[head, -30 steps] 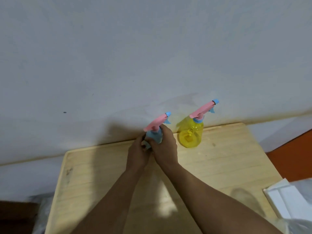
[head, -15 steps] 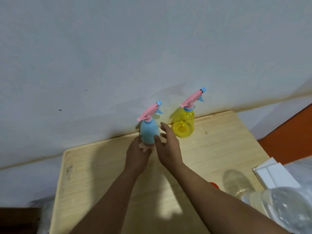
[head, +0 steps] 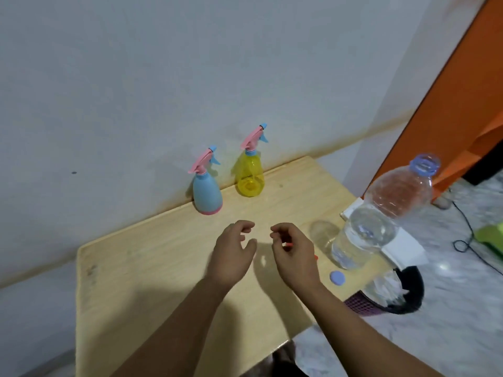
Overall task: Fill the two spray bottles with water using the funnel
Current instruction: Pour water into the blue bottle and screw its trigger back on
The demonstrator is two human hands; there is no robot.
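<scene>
Both forearms reach in from the bottom edge over the wooden worktop [head: 136, 281]. Left hand [head: 231, 254] hovers mid-worktop, fingers [head: 246, 225] loosely curled and apart, holding nothing. Right hand [head: 295, 254] sits just beside it, fingers half curled, nothing clearly gripped; a small orange-red thing [head: 315, 257] peeks out behind it, too hidden to tell what it is or whether it's touched. Right of that hand a blue cap [head: 337, 278] lies flat on the worktop, near the base of a clear water bottle [head: 381, 221], uncapped, roughly half full, standing at the worktop's right edge. Past that edge, on the floor, a dark basket [head: 408, 295] with clear plastic inside and a white flat object [head: 402, 243] behind the bottle. At the far edge against the wall [head: 190, 77], 2 spray bottles stand upright, near each other but apart: blue spray bottle [head: 207, 194] on the left, yellow spray bottle [head: 250, 175] on the right, both with pink trigger heads on. Both are well apart from the hands. Orange panel [head: 462, 91] at far right.
</scene>
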